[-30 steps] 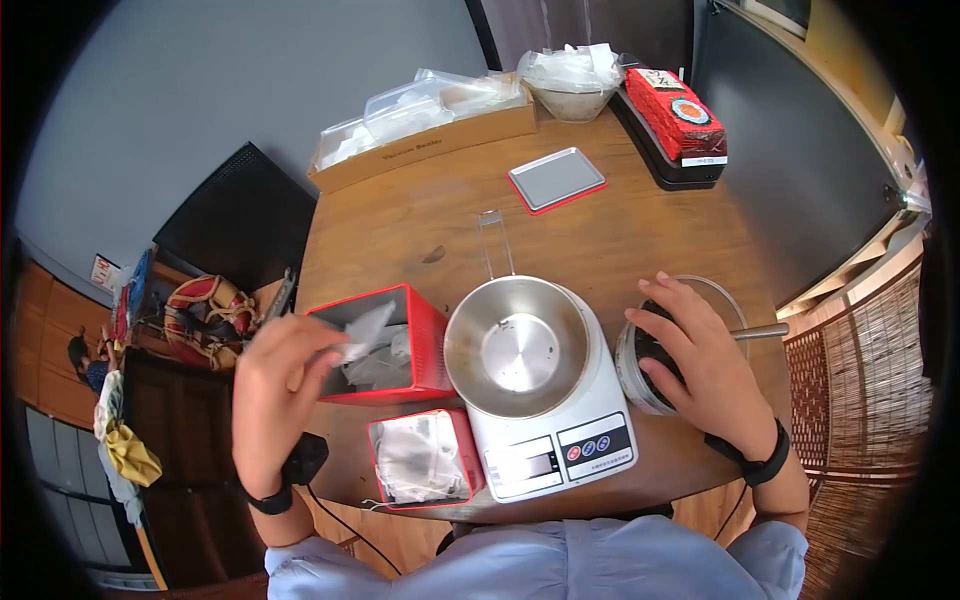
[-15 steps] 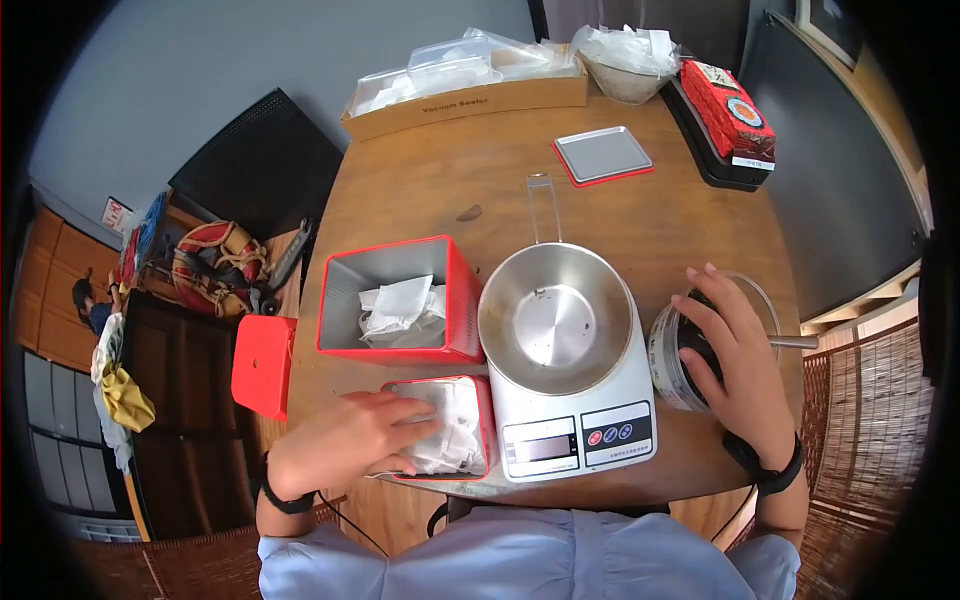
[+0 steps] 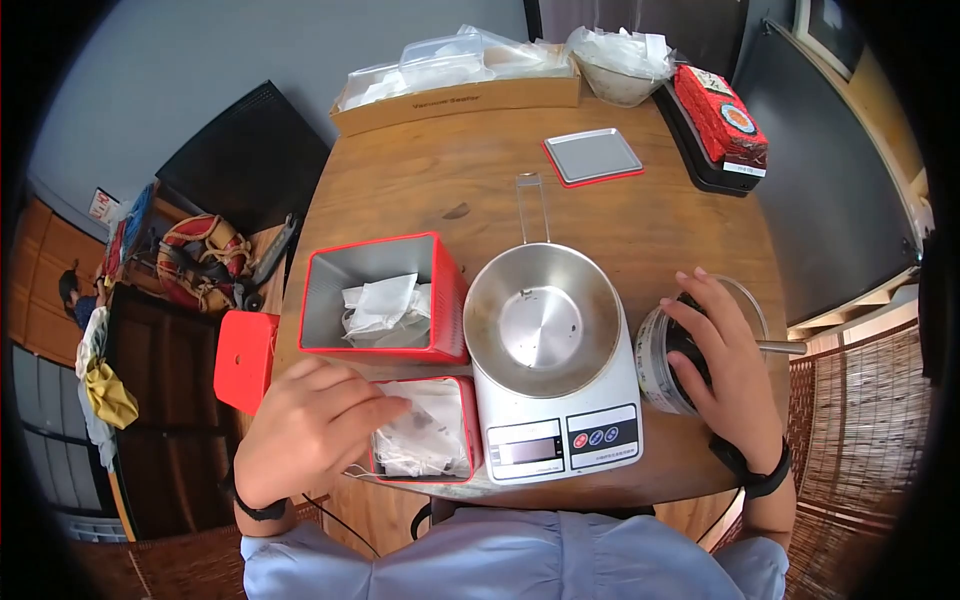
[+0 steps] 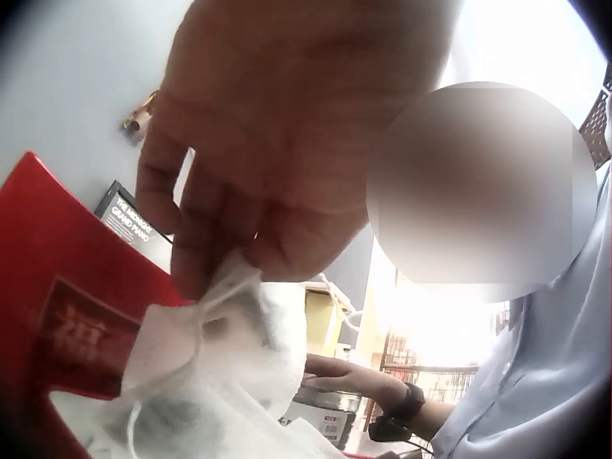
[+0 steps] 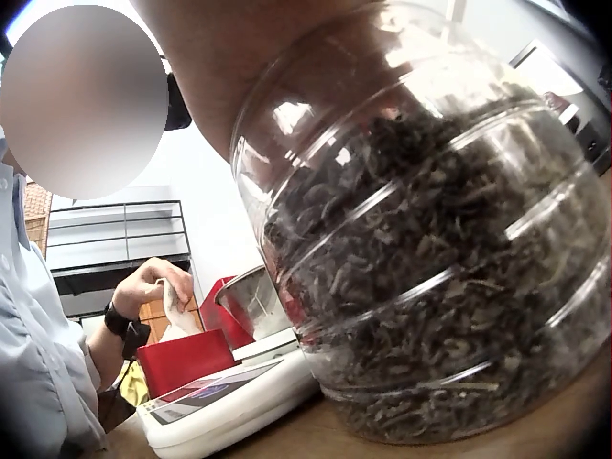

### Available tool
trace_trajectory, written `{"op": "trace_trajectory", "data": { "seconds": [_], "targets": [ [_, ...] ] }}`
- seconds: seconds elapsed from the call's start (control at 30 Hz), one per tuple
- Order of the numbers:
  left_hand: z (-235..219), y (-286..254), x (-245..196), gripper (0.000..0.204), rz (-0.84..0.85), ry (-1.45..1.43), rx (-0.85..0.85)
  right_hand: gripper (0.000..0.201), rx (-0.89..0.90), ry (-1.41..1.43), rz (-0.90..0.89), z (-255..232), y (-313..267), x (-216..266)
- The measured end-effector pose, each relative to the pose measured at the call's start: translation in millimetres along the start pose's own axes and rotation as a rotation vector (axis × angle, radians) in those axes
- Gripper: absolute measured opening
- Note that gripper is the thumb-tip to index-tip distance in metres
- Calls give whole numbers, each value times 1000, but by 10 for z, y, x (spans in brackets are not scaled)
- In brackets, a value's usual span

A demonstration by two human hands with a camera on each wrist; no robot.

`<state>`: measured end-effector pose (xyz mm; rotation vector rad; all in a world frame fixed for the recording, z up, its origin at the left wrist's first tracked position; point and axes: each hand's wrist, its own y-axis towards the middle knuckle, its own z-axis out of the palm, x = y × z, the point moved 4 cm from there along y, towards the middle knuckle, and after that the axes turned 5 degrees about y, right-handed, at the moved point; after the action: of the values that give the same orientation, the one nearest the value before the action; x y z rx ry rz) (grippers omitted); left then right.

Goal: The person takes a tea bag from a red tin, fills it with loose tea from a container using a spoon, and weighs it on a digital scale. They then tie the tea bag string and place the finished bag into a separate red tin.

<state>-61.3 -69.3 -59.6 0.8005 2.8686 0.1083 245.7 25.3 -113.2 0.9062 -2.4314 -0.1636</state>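
Above the smaller red box (image 3: 472,430), my left hand (image 3: 315,425) pinches the corner of a white pouch (image 4: 225,335) with a string, its dark contents showing through. More filled pouches (image 3: 425,450) lie in that box. My right hand (image 3: 722,370) rests over the mouth of a clear jar (image 5: 430,258) of dark dried leaves, fingers spread; a metal handle (image 3: 780,347) sticks out beside it. A steel pan (image 3: 540,345) with a few dark bits inside stands on the white scale (image 3: 505,470). White empty-looking pouches (image 3: 385,305) lie in the larger red box (image 3: 450,310).
A red lid (image 3: 245,360) is at the table's left edge. Farther back are a small grey tray (image 3: 593,156), a cardboard box of plastic bags (image 3: 455,101), a bowl with bags (image 3: 620,85) and a red package (image 3: 715,115) on a black appliance.
My left hand went from above the larger red box down to the smaller one, and now pinches a filled pouch there. The head view has shifted; my right hand stays at the jar.
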Motion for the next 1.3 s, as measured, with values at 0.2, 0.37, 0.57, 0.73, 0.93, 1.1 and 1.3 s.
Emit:
{"op": "trace_trajectory", "data": {
  "seconds": [0.2,0.37,0.57,0.73,0.93,1.1,1.3],
  "targets": [
    [88,32,45,25,-12,75,-28,43,-9,7,-2,-4,-7,4],
    [-50,-8,81,28,-281,-234,-111,43,-10,8,-17,-11,3,6],
    [-179,-50,80,31,-218,-158,-281,42,-10,11,-42,-16,7,15],
    [-262,10,-21,34,-265,-202,-408,42,-14,10,-35,-18,-4,9],
    [-270,521,-367,34,1,-232,-327,43,-24,2,-52,-13,-16,-3],
    [-96,1046,-618,37,99,-134,-103,45,-54,42,-55,-27,-23,-12],
    [250,1380,-773,38,140,-146,41,52,-140,33,-267,-86,-69,22]
  ]
}}
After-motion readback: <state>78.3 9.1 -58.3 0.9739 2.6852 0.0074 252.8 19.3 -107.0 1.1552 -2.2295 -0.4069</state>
